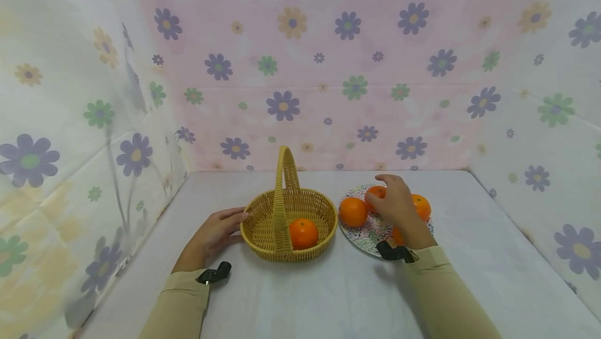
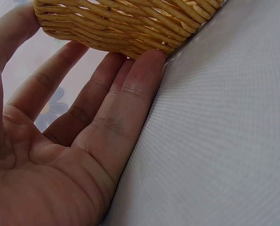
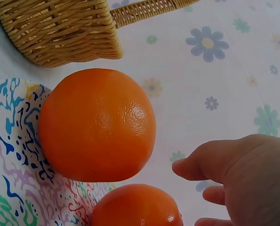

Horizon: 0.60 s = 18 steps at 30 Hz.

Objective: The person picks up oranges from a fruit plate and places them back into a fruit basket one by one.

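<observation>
A yellow wicker basket [image 1: 255, 245] with a tall arched handle stands left of centre, one orange [image 1: 303, 233] inside it. My left hand [image 1: 218, 234] rests its extended fingers on the basket's left side; in the left wrist view the fingertips [image 2: 151, 59] touch the woven wall low down. Over the patterned plate [image 1: 371, 237], my right hand [image 1: 396, 201] is held with thumb and fingers spread apart, nothing between them. Several oranges lie on that plate, partly hidden by the hand. In the right wrist view the thumb is beside a large orange [image 3: 97, 125] and a lower orange [image 3: 137, 207].
The plate stands close to the basket's right side on a white-covered table [image 1: 300, 302]. Flower-printed cloth [image 1: 319, 68] hangs behind the table and along both sides. The basket handle [image 1: 280, 198] rises high over the basket's middle.
</observation>
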Available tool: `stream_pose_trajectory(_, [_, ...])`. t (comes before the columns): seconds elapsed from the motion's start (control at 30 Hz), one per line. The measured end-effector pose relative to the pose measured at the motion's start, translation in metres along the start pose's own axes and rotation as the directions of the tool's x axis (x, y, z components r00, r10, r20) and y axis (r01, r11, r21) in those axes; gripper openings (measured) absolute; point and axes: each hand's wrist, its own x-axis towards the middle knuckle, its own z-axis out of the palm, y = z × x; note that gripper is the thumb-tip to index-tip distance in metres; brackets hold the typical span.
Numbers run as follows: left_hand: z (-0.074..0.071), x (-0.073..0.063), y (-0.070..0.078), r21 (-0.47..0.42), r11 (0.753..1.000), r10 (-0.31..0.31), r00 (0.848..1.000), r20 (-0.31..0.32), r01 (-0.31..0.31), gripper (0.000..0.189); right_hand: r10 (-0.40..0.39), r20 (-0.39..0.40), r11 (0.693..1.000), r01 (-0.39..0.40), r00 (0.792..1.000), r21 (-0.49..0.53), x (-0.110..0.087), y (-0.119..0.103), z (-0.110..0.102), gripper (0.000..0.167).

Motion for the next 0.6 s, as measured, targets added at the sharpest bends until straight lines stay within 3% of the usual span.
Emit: stream_pose_trajectory(0.6, [0.0003,-0.0005,-0.0002,-0.014,1.0,-0.017,1.0,-0.009,0.017,0.068,0.064,0.099,0.995,-0.055,0.993,-0.083,0.0032,0.0067,0.0037,0.073])
